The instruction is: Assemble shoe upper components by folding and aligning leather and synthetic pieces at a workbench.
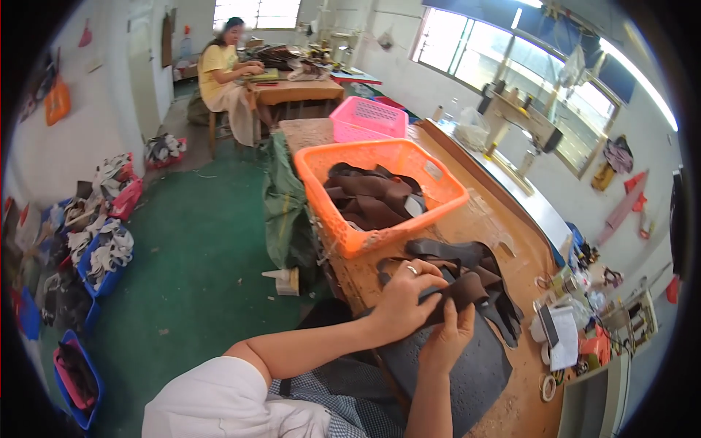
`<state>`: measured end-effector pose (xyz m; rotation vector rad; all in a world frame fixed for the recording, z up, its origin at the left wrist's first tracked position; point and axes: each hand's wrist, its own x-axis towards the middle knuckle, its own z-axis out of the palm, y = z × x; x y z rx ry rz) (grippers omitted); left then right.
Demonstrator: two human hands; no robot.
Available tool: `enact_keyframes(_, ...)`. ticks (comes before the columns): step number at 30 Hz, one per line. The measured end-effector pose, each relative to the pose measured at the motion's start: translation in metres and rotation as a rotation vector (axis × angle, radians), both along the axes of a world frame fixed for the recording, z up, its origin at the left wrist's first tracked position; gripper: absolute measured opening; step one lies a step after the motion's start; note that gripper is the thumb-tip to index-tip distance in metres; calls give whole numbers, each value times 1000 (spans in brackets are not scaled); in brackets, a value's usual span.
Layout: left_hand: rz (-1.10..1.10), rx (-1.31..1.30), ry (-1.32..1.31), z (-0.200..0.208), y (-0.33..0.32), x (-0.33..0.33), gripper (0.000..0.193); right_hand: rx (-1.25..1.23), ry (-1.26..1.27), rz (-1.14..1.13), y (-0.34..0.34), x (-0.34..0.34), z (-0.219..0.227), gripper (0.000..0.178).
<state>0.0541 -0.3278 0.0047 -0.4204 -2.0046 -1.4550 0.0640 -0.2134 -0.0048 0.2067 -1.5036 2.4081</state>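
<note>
A dark brown strip of leather-like material (pixel 469 289) is bent over between my two hands. My left hand (pixel 409 303), with a ring on one finger, grips its near left part with fingers and thumb closed. From below, my right hand (pixel 447 337) pinches the lower edge between thumb and fingertips. Beneath the hands lies a dark grey, pitted mat (pixel 475 379) at the table's near edge. More dark cut pieces (pixel 467 252) lie in a loose heap just beyond my hands.
An orange plastic basket (pixel 343 237) of brown pieces stands farther along the wooden table (pixel 533 379), with a pink basket (pixel 369 117) behind. Tape rolls (pixel 548 388) lie at right. A sewing machine (pixel 522 124) stands beyond. Another person (pixel 223 73) sits at a far table. Filled bins (pixel 106 259) line the left floor.
</note>
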Motion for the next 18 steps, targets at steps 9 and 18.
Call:
enact_keyframes(9,151,-73,127,-1,6,-4,11,98,61,-57,2,1,-9,23)
enact_keyframes(18,-93,87,-192,-2,-6,-12,12,87,19,-29,4,-1,-12,22)
